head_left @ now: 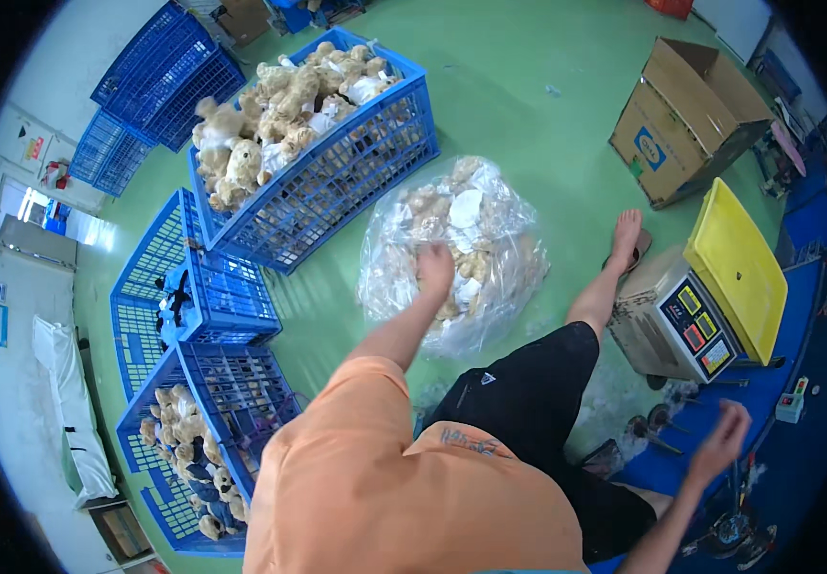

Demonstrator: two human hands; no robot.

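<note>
A clear plastic bag (514, 287) full of beige plush toys (475, 263) with white parts rests on the green floor in front of me. My left hand (435, 268) reaches to its near left part, with curled fingers that seem closed on the film; the fingertips are partly hidden. Off to the right, my right hand (722, 440) hangs over a blue bench, fingers loosely bent and apart, holding nothing. Nearest to it are small metal rods (660, 421) on the bench and a scale (691, 320) with a yellow tray (743, 273).
Beyond the bag at left stands a blue crate (337, 172) heaped with plush toys. Two more blue crates (236, 306) (241, 383) stand at the left. An open cardboard box (681, 124) is at the far right. My bare foot (627, 239) is between bag and scale.
</note>
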